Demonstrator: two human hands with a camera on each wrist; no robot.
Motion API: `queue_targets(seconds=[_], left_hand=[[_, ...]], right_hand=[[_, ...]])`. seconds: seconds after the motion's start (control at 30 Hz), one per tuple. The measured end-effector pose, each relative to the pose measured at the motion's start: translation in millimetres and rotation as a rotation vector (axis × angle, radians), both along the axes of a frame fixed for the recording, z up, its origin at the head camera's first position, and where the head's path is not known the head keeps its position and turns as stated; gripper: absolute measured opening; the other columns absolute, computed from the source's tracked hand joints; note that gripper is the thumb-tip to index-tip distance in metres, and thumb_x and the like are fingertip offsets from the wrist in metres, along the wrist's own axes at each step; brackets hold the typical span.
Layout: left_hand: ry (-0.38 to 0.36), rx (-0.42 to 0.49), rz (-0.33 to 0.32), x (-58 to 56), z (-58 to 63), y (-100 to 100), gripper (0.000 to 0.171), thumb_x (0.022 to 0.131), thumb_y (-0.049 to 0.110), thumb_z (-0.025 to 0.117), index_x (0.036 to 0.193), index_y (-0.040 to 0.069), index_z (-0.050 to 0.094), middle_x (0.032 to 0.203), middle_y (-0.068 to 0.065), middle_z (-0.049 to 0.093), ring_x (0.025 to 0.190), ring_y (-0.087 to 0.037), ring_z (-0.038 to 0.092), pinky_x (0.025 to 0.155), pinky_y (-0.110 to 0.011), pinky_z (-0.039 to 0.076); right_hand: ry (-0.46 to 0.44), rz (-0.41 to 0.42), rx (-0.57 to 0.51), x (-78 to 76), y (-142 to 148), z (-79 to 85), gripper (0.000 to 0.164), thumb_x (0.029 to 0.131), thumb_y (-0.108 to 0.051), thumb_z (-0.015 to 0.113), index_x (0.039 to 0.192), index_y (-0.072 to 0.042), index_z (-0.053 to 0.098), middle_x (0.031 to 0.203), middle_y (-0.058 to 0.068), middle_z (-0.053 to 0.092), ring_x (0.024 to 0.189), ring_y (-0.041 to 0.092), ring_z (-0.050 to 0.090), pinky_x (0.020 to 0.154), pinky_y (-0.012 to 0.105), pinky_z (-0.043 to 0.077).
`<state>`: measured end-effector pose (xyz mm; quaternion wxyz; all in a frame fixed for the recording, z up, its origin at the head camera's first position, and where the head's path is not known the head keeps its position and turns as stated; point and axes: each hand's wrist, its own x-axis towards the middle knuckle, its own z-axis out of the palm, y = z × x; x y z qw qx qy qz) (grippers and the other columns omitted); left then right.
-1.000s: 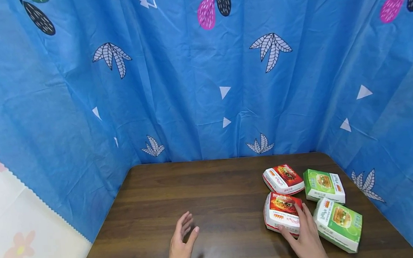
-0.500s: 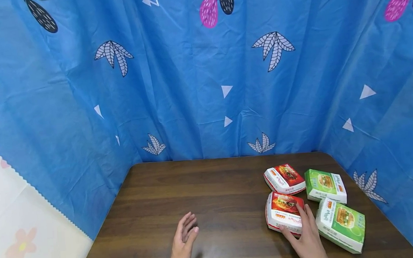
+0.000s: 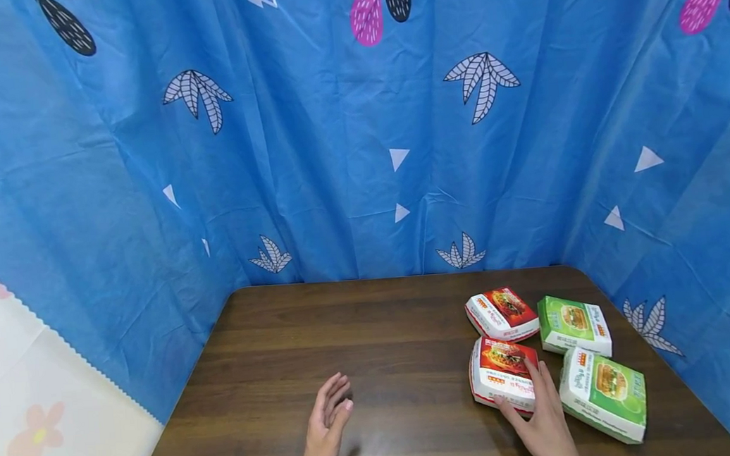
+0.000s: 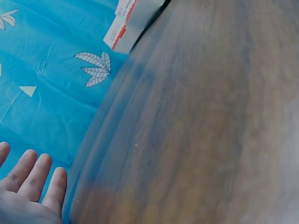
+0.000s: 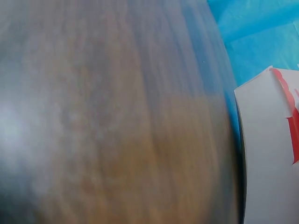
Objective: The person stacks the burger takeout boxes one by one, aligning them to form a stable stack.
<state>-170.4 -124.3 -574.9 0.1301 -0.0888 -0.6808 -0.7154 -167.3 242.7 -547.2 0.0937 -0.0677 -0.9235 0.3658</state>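
In the head view my right hand (image 3: pixel 542 420) holds the near right corner of the nearer red-and-white burger box (image 3: pixel 501 377). The thumb lies against the box's near side and the fingers reach along its right side. That box's white side (image 5: pixel 268 149) fills the right edge of the right wrist view, where no fingers show. My left hand (image 3: pixel 325 421) is raised over the table's near part, fingers apart and loosely bent, touching nothing. In the left wrist view the left hand's fingers (image 4: pixel 35 179) show at the lower left.
Behind the held box lies a second red-and-white burger box (image 3: pixel 501 314). Two green-and-white burger boxes (image 3: pixel 571 323) lie to the right, the nearer green box (image 3: pixel 605 395) just beside my right hand. A blue curtain (image 3: pixel 347 151) surrounds the dark wooden table (image 3: pixel 346 321).
Both hands and all the boxes stay in the same places. Only the head view shifts slightly.
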Motion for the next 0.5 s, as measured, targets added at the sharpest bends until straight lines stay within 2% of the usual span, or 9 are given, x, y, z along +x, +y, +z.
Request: queue_targets(seconds=[0.13, 0.37, 0.5], left_hand=[[0.023, 0.008, -0.03, 1.4, -1.3, -1.2, 0.051, 0.094, 0.002, 0.056, 0.142, 0.0, 0.039, 0.139, -0.028, 0.046, 0.128, -0.034, 0.049, 0.099, -0.019, 0.046], [-0.027, -0.027, -0.043, -0.1, 0.2, -1.8, 0.052, 0.096, 0.006, 0.055, 0.145, 0.002, 0.035, 0.143, -0.023, 0.045, 0.131, -0.033, 0.047, 0.102, -0.017, 0.043], [-0.037, -0.014, -0.037, 0.8, -1.0, -1.3, 0.054, 0.095, 0.006, 0.057, 0.144, 0.001, 0.036, 0.143, -0.021, 0.046, 0.131, -0.033, 0.047, 0.102, -0.019, 0.044]], right_hand=[[-0.01, 0.0, -0.031, 0.0, -1.4, -1.4, 0.103, 0.081, -0.051, 0.072, 0.155, -0.012, 0.012, 0.157, 0.029, 0.004, 0.139, 0.053, 0.015, 0.101, 0.074, 0.022], [-0.02, -0.023, -0.072, -0.9, -0.5, -3.3, 0.104, 0.08, -0.052, 0.073, 0.155, -0.014, 0.011, 0.159, 0.025, 0.002, 0.141, 0.05, 0.014, 0.102, 0.073, 0.024], [-0.014, -0.037, -0.102, 0.3, -0.9, -5.5, 0.104, 0.08, -0.05, 0.074, 0.155, -0.015, 0.012, 0.16, 0.024, 0.002, 0.142, 0.048, 0.013, 0.103, 0.071, 0.024]])
